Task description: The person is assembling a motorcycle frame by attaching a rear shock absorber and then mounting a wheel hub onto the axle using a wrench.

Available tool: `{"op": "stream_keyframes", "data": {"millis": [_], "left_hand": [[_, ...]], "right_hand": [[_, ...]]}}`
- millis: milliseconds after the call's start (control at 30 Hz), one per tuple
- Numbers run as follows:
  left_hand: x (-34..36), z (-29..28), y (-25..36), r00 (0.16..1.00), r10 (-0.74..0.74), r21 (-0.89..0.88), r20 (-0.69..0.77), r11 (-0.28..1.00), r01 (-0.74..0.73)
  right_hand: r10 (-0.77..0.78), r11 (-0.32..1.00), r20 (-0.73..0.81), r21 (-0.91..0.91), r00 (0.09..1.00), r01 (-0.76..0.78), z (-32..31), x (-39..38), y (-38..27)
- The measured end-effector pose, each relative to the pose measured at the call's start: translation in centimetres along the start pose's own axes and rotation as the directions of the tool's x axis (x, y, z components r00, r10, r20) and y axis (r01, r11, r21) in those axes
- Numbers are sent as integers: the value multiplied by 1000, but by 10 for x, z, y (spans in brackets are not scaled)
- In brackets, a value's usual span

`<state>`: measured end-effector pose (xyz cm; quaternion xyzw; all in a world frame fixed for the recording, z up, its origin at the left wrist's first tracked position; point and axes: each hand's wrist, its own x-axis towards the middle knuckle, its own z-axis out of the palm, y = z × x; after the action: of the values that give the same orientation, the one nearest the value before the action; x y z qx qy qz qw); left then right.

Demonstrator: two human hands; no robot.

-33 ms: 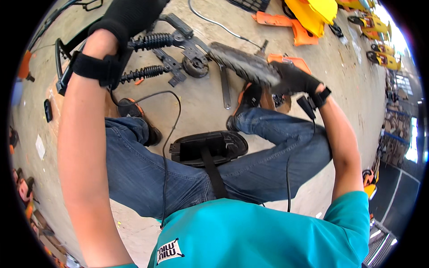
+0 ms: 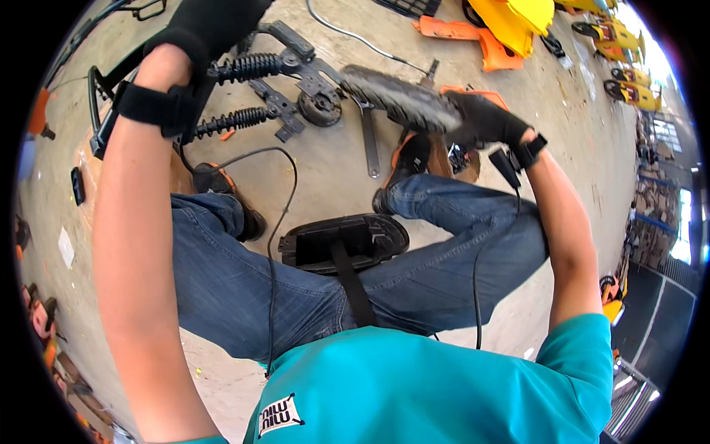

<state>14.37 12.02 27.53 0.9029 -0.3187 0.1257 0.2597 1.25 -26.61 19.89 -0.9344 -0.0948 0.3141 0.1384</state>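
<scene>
My right hand (image 2: pixel 484 122), in a black glove, is closed on the near end of a wheel with a knobbly black tyre (image 2: pixel 403 96). The wheel's far end meets a black metal frame with a swingarm bracket (image 2: pixel 296 44). Up at the left, my gloved left hand (image 2: pixel 218 29) lies over that frame; its fingers are hidden. Two coil-spring shock absorbers run along the frame, an upper one (image 2: pixel 248 68) and a lower one (image 2: pixel 235 120). Beside the bracket sits a round black drum (image 2: pixel 319 109). A metal wrench (image 2: pixel 370 140) points toward me below the tyre.
A black plastic tub (image 2: pixel 347 240) lies on the floor between my legs. Ahead on the right are orange plastic parts (image 2: pixel 447 28) and a yellow panel (image 2: pixel 514 26). A small box of parts (image 2: pixel 462 159) stands by my right shoe. Cables hang from both wrists.
The whole view has shifted slightly, so things sit a little further left and up. Both hands keep their places; the right hand is still on the tyre.
</scene>
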Motion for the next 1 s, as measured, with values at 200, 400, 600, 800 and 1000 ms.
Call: {"op": "stream_keyframes", "data": {"millis": [200, 400, 600, 800, 1000], "left_hand": [[17, 18, 1, 999, -41, -57, 27, 997, 43], [7, 10, 5, 992, -112, -13, 62, 994, 113], [16, 21, -7, 993, -81, -35, 82, 996, 85], [18, 28, -6, 995, -63, -58, 78, 996, 67], [18, 30, 3, 995, -48, -65, 93, 996, 54]], "right_hand": [[-27, 999, -223, 40, 974, 37, -30, -1, 14], [-26, 997, -253, 64, 967, 44, -29, 8, 14], [91, 989, -102, 124, 991, -78, -20, -12, 8], [-4, 999, 83, 53, 997, -1, 28, -20, -21], [-47, 986, 193, 167, 980, 14, 111, -17, -22]]}}
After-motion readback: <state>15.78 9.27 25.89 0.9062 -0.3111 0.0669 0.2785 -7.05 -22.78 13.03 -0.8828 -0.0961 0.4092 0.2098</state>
